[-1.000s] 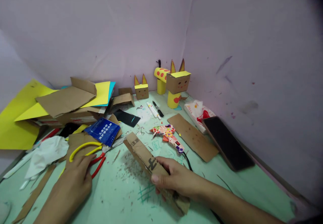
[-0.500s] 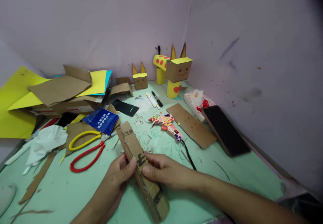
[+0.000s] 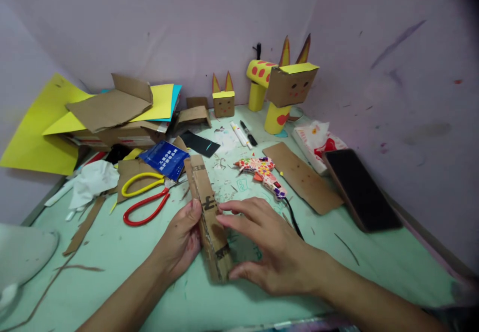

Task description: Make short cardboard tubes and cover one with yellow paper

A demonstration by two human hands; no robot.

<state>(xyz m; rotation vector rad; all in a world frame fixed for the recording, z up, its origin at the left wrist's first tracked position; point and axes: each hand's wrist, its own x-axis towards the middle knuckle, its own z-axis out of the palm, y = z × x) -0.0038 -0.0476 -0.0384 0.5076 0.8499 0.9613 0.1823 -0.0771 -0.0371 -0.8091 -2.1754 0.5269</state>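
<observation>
My left hand (image 3: 184,237) grips a long, narrow piece of folded brown cardboard (image 3: 210,222) by its left side, thumb on top. The cardboard has dark printed marks and a rough seam along its length, and tilts away from me over the table. At its right side, my right hand (image 3: 267,245) is spread, with thumb and fingers apart. Its thumb is by the near end and its fingertips by the middle of that edge; whether they touch is hard to tell. Beyond it lies a flower-patterned glue gun (image 3: 262,172) with a black cord.
Scissors (image 3: 147,217) with red and yellow handles lie left, beside a blue packet (image 3: 164,160). A flat cardboard piece (image 3: 303,177) and a phone (image 3: 361,190) are right. Behind stand a yellow cardboard animal (image 3: 294,87), a small cardboard head (image 3: 223,105) and markers (image 3: 241,135). Cardboard and coloured paper (image 3: 112,107) pile up left.
My right hand has loosened its grip on the cardboard, and its thumb has moved to the near end with the fingers spread. The camera view has shifted left.
</observation>
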